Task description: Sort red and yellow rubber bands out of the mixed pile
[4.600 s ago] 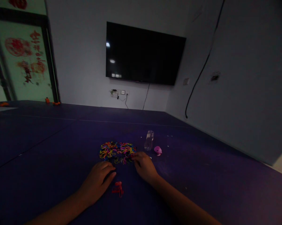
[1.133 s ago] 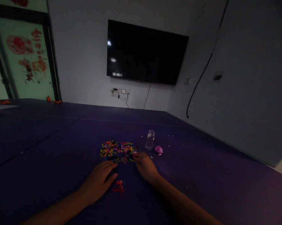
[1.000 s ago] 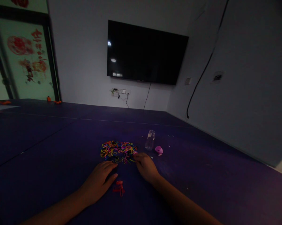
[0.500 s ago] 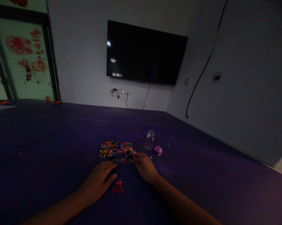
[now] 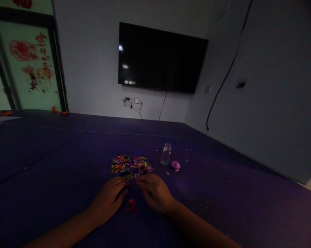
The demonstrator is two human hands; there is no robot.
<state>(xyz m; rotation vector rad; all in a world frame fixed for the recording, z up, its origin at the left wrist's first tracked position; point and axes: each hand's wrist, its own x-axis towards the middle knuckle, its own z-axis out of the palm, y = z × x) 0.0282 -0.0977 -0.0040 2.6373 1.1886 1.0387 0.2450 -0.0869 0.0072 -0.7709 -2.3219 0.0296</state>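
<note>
On the dark purple surface lies a loose heap of small, multicoloured loop-shaped bands [image 5: 131,163]. My left hand [image 5: 109,198] rests at its near-left edge, fingers stretched out and thumb apart, with nothing seen in it. My right hand [image 5: 155,193] is at the near edge of the heap, its fingers pointing left toward my left fingertips. Those fingers are blurred, so a held band cannot be made out. Between my wrists sits a small red plastic piece [image 5: 131,206] of unclear kind. A clear bottle [image 5: 166,155] stands right of the heap, beside a pink cap-like piece [image 5: 175,165].
Tiny white scraps [image 5: 167,173] lie around the bottle. Small orange objects [image 5: 64,112] are at the far left edge, near a glass door [image 5: 28,69] with red decorations. A black television [image 5: 162,58] hangs on the far wall; a black cable [image 5: 222,84] runs down the right wall.
My right hand has moved left, away from the heap's right side and closer to my left hand. My left hand stays nearly where it was.
</note>
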